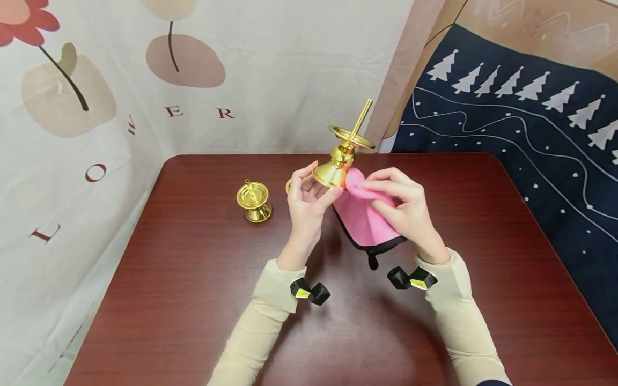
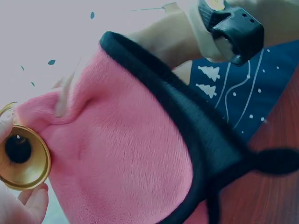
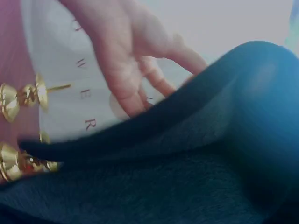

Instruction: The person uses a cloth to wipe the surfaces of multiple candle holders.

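Observation:
My left hand (image 1: pixel 307 201) grips a shiny gold candlestick (image 1: pixel 341 155) by its round base, above the table. The candlestick tilts, its thin spike pointing up and to the right. In the left wrist view the hollow underside of its base (image 2: pixel 29 161) shows. My right hand (image 1: pixel 403 201) pinches a pink cloth (image 1: pixel 369 220) with black edging and a small loop, and the cloth touches the side of the base. The cloth hangs down below the fingers. Its dark-looking near side (image 3: pixel 140 186) covers much of the right wrist view and hides the right fingers there.
A second gold candlestick (image 1: pixel 253 202) stands upright on the dark red table (image 1: pixel 203 279), left of my left hand. Another gold piece (image 1: pixel 288 186) is mostly hidden behind that hand. A pale printed curtain (image 1: pixel 289 69) hangs behind, with a navy tree-patterned cloth (image 1: pixel 487 118) at the right.

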`<state>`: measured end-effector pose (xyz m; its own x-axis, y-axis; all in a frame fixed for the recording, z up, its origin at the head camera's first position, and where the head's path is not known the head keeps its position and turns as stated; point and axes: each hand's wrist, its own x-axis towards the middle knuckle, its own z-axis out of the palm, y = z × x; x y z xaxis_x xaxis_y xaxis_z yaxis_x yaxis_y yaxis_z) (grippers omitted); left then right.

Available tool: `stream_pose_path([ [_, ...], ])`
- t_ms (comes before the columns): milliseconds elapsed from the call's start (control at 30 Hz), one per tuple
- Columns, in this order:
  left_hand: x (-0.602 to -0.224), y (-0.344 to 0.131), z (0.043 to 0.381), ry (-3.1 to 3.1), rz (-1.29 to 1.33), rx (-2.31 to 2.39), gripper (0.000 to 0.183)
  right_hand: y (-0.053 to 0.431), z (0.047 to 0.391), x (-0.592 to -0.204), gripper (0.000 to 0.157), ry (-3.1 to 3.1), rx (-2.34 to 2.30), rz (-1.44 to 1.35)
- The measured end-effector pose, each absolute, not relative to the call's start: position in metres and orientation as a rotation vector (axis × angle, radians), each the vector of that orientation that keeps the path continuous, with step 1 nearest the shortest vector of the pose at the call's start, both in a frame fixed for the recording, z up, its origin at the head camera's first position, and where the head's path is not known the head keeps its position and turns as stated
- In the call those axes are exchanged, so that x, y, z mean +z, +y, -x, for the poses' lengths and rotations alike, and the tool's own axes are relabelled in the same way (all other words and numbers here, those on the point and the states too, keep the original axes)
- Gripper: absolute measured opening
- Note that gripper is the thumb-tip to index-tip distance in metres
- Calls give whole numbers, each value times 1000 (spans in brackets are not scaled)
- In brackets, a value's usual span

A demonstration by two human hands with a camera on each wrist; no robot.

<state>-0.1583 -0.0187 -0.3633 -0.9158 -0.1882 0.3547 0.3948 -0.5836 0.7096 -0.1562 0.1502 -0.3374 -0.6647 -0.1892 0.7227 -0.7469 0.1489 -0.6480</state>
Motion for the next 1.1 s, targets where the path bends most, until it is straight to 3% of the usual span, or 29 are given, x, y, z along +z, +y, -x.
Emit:
stream_pose_path([
  [200,-357,-18,156,-1258,359,-2606,54,147,157,-333,32,-1839,2091,-359],
  [300,-356,-17,155,-1311,351,-2618,53,140,156,-329,34,-1788,2254,-244],
  [467,-356,-17,156,-1277,358,-2627,52,134,155,-328,37,-1867,2188,-291],
  [667,-354,-18,157,-1179,359,-2665,82,138,153,-327,32,-2201,1845,-494],
  [867,-353,-23,156,-1137,325,-2783,89,151,159,-322,30,-2286,1857,-499],
  [1100,-351,-20,151,-1247,268,-2891,45,149,172,-329,31,-1936,2367,-305],
])
